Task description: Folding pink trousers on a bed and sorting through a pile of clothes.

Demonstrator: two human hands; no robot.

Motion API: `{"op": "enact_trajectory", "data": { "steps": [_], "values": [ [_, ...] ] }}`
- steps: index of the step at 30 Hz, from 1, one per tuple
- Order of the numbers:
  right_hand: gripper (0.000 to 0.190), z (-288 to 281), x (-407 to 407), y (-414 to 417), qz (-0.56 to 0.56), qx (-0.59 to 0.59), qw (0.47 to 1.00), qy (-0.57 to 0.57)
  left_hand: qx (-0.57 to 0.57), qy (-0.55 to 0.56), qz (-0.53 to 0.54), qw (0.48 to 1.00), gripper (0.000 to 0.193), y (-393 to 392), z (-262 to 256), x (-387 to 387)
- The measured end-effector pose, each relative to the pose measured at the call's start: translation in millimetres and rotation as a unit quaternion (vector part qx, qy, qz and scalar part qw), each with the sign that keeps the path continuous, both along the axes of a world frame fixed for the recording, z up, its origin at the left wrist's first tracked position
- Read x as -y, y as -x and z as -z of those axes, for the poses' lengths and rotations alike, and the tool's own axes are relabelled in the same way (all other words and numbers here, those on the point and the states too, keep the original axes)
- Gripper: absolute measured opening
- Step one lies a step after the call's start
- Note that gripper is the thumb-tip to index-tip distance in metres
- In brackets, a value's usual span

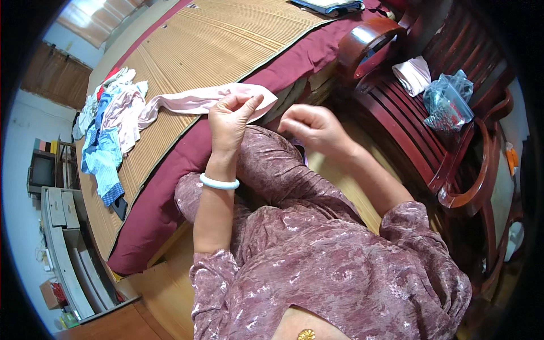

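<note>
My left hand is raised over the bed's edge, thumb and forefinger pinched together. A tiny dark speck shows at their tips, too small to name. Right behind this hand a long pale pink cloth stretches across the bamboo mat, its folded end reaching past the mattress edge. Whether the fingers touch the cloth cannot be made out. My right hand hovers to the right above my knee, apart from the left, with fingers curled inward. Anything thin between its fingertips is hidden or too fine to see.
Crumpled clothes lie on the bamboo mat at the left, a dark phone-like object beside them. On the right, a dark red wooden bench holds a folded white cloth and a clear plastic bag.
</note>
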State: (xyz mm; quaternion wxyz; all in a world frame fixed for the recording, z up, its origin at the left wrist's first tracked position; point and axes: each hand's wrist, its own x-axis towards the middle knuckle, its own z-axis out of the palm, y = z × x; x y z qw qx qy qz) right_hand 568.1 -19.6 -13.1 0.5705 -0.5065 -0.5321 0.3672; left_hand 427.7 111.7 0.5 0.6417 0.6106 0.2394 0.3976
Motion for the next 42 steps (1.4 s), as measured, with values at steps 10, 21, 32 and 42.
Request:
{"op": "enact_trajectory", "data": {
  "steps": [10, 21, 32, 42],
  "values": [
    [0.016, 1, -42, -27, 0.092, 0.134, 0.983, -0.082, -0.023, 0.008, 0.197, 0.98, 0.013, 13, -11, 19],
    [0.01, -33, -43, -12, 0.06, 0.294, 0.943, -0.146, -0.067, -0.033, 0.123, 0.99, 0.014, 25, 6, 10],
    [0.01, -14, -24, 17, -0.064, 0.294, 0.95, -0.079, -0.002, -0.037, 0.027, 0.999, 0.013, 31, 23, 9],
    [0.011, -3, -43, -1, 0.011, 0.242, 0.969, -0.056, -0.003, -0.027, 0.113, 0.993, 0.009, 38, 13, 22]
  ]
}}
